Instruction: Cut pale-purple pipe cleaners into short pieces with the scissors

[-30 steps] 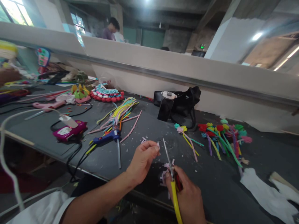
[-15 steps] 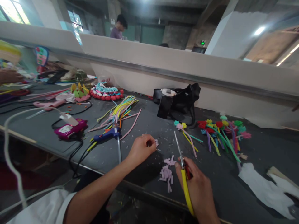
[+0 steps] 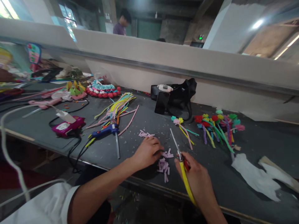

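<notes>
My right hand [image 3: 195,172] is wrapped round the scissors [image 3: 175,140], whose yellow and red handles lie in the palm while the narrow metal blades point away from me. To its left, my left hand [image 3: 149,152] reaches over the table with loosely bent fingers, and nothing shows in them. Its fingertips are beside a heap of small lilac strips [image 3: 163,166], close to the upper pieces; whether they touch is unclear. Just beyond the left hand lies a smaller group of pinkish strips [image 3: 145,134].
A blue glue gun [image 3: 105,132] and a bundle of coloured fuzzy stems [image 3: 121,105] lie left. Fuzzy-stem flowers [image 3: 217,124] and white gloves [image 3: 252,175] are right. A black bag [image 3: 179,96] with a phone [image 3: 162,102] stands by the partition. A person [image 3: 121,23] is beyond it.
My left hand has moved right and slightly toward me, to the lilac heap, uncovering the pinkish strips behind it. The right hand still holds the scissors. The view has shifted a little.
</notes>
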The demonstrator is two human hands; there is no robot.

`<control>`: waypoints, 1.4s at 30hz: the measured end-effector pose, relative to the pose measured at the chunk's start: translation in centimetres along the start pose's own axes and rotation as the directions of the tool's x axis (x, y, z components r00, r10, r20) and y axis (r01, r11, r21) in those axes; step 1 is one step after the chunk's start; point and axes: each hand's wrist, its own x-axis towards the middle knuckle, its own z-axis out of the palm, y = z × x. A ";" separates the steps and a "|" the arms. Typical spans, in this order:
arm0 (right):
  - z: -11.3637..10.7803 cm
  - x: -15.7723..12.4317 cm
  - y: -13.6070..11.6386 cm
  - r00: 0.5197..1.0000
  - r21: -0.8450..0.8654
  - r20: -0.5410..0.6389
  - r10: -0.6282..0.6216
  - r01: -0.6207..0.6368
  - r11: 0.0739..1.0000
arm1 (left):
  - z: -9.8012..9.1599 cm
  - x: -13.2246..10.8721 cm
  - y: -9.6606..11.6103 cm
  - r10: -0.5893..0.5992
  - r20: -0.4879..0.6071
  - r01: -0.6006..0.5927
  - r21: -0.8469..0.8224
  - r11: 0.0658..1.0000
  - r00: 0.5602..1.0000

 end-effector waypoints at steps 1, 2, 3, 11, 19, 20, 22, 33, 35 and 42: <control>-0.1 0.0 0.0 1.000 0.001 0.002 0.004 -0.004 1.000 | 0.2 0.0 0.0 0.019 0.019 -0.020 0.015 1.000 1.000; -0.1 -0.1 0.0 1.000 0.000 0.002 0.007 -0.007 1.000 | 0.4 0.0 0.0 0.034 0.033 -0.035 0.026 0.999 0.999; -0.1 -0.1 -0.1 1.000 -0.003 0.000 0.011 -0.011 1.000 | 0.5 0.0 0.0 0.045 0.037 -0.046 0.033 0.998 0.998; -0.2 0.5 -1.3 0.999 0.013 -0.019 -0.036 0.036 0.999 | 1.1 0.1 -0.2 0.046 0.034 -0.047 0.029 0.998 0.998; 0.3 1.9 -1.6 0.999 0.210 -0.036 -0.005 0.012 0.978 | 0.9 0.0 -0.1 -0.189 -0.064 0.169 -0.236 0.957 0.980; 0.4 2.1 -1.6 0.999 0.255 -0.045 -0.003 0.014 0.967 | 0.9 0.0 0.0 -0.201 -0.078 0.175 -0.254 0.951 0.977; 0.6 2.4 -1.9 0.997 0.318 -0.080 0.001 0.025 0.948 | 0.9 0.0 0.4 -0.230 -0.091 0.194 -0.298 0.935 0.969; 2.1 3.6 -3.3 0.991 0.380 -0.134 -0.028 0.078 0.922 | 1.0 -0.2 1.3 -0.430 0.001 0.374 -0.494 0.785 0.903; 2.3 3.7 -3.5 0.988 0.396 -0.151 -0.043 0.101 0.913 | 0.8 -0.1 1.3 -0.463 0.046 0.406 -0.564 0.719 0.885; 1.9 2.5 -4.2 0.993 0.333 -0.116 -0.035 0.072 0.940 | -0.5 -0.1 1.3 -0.594 0.157 0.313 -0.935 0.169 0.789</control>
